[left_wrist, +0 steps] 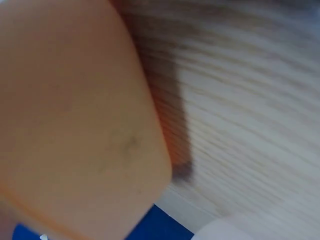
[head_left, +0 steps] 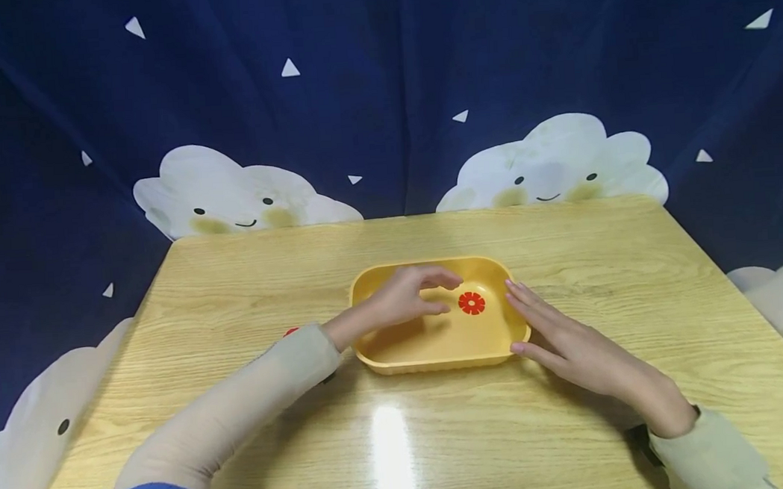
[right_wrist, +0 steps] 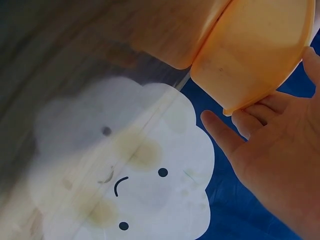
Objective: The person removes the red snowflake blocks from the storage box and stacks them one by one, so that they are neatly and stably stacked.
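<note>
A yellow plastic basin (head_left: 439, 363) stands on the wooden table, with a red notched disc (head_left: 472, 303) lying inside toward its right end. My left hand (head_left: 408, 297) hangs over the basin, thumb and fingers apart and nothing between them, just left of the disc. At the right end, my right hand (head_left: 576, 345) touches the basin's rim with straight fingers. The right wrist view shows the basin's outer wall (right_wrist: 250, 55) beside the fingers of the right hand (right_wrist: 280, 155). In the left wrist view the basin wall (left_wrist: 75, 125) fills the left side and the left hand is hidden.
Part of a small red thing (head_left: 291, 331) shows behind the left forearm, mostly covered by it. A dark blue curtain (head_left: 382, 88) with white clouds and triangles hangs behind the table (head_left: 484, 433). A bright reflection lies on the table in front of the basin.
</note>
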### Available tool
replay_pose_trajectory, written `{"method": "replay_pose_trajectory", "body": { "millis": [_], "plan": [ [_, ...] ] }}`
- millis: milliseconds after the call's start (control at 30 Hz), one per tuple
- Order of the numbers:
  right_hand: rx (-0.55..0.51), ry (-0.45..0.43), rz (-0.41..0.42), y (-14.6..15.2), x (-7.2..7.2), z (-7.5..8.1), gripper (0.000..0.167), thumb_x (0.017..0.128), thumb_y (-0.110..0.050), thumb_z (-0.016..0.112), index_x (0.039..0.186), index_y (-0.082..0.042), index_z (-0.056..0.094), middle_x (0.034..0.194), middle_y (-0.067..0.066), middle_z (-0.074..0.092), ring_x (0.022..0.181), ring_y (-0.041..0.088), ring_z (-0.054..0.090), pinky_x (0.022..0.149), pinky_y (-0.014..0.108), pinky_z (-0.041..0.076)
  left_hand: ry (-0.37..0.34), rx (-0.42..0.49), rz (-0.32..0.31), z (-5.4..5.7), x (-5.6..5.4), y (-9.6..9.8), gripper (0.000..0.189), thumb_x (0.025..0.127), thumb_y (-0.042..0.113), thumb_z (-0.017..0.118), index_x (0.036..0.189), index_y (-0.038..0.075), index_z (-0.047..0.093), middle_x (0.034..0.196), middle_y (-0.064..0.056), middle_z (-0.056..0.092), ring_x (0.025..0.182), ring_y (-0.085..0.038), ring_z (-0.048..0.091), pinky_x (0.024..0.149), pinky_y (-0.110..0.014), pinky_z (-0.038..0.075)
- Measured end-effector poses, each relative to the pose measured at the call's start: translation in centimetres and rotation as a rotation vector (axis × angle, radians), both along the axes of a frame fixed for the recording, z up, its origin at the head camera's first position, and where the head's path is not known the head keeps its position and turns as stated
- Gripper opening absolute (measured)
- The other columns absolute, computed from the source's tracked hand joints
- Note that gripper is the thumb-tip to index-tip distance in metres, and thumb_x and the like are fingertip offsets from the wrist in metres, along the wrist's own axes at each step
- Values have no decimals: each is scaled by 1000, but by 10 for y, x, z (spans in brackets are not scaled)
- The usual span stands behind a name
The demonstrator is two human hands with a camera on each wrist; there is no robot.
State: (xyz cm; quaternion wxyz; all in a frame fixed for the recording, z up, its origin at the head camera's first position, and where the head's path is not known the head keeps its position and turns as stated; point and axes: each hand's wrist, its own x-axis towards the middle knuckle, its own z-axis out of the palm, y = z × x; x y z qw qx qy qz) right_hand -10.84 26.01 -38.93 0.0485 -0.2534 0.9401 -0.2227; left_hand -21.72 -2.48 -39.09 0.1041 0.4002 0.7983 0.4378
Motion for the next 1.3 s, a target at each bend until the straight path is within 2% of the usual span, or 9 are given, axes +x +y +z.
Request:
{"method": "replay_pose_trajectory", "body": {
  "millis": [267,500,600,767,1033,1200,1300],
  "plan": [
    [9,6,5,-1,-1,-1,72,100,-46,51,158,-18,19,164,-4,6,148,22,16,110,56,31,-30,-19,-3,-8,-10,24,45,80,-3,78,123,-3,63,120,-16,67,111,-22,64,99,-20,45],
    [4,3,5,-2,0,0,71,100,-46,51,158,-18,19,164,-5,7,148,22,17,109,57,32,-10,-33,-23,-15,-11,35,45,79,-3,79,121,-4,63,119,-17,67,111,-26,64,99,-21,46],
    [4,-3,3,-2,0,1,72,100,-48,51,158,-19,19,164,-5,7,148,22,17,109,58,33,35,-54,-21,-17,-12,36,45,78,-1,80,120,-3,64,118,-16,68,110,-25,64,99,-22,46],
    [12,-1,0,-2,-1,1,72,100,-48,50,158,-18,20,164,-5,8,148,21,16,109,56,32,134,-126,-9,-23,-12,37,45,78,5,83,119,-1,65,116,-10,69,109,-20,64,97,-16,44],
    [12,-2,4,-2,0,2,72,100,-47,51,158,-18,19,164,-5,8,148,21,15,109,57,32,213,-154,3,-32,-8,41,44,81,10,81,121,2,64,119,-8,66,108,-19,60,97,-16,42],
    [5,-10,3,-2,1,3,72,100,-47,51,158,-19,18,164,-4,8,148,21,14,111,54,30,186,-105,2,-34,-5,43,39,83,6,79,118,1,64,117,-9,67,107,-20,62,96,-19,46],
    [0,-10,7,-3,1,3,72,100,-46,51,158,-19,18,164,-3,8,148,21,14,113,51,28,140,-62,4,-35,-5,42,38,82,2,79,117,-2,64,116,-11,67,107,-21,64,97,-22,48]
  ]
}}
